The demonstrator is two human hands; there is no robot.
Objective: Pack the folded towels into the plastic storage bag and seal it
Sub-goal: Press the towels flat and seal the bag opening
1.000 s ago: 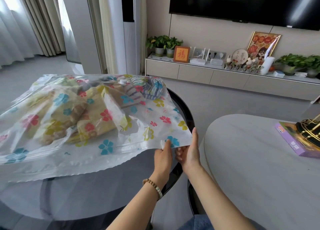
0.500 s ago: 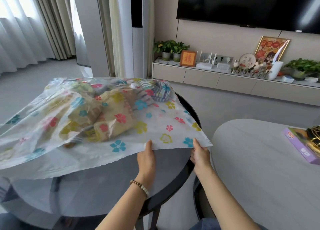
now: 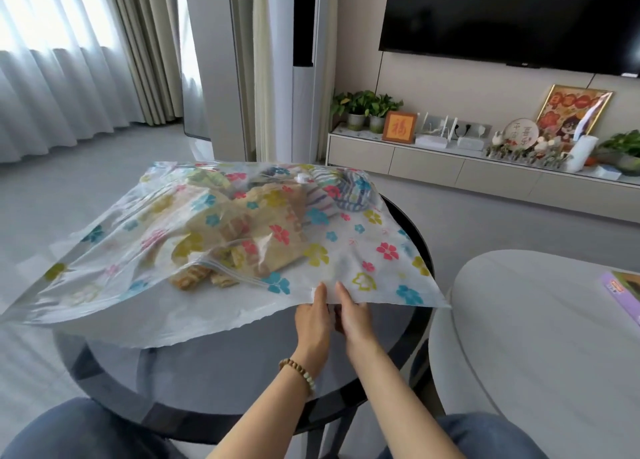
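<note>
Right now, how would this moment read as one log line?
step: sealing | left hand: pinches storage bag near edge | right hand: pinches beside it | towels: inside bag | zip strip: looks open leftward

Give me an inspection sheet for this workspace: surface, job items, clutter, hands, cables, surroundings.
Surface: round glass table, dark rim; the bag overhangs its near edge.
Job's things: flowered storage bag lying flat, folded towels inside; seal state unclear.
Clutter: purple box on the neighbouring grey table.
Hands: left hand and right hand side by side, pinching the bag's near edge.
Cables: nothing seen.
Surroundings: television, cabinet with plants, curtains.
</note>
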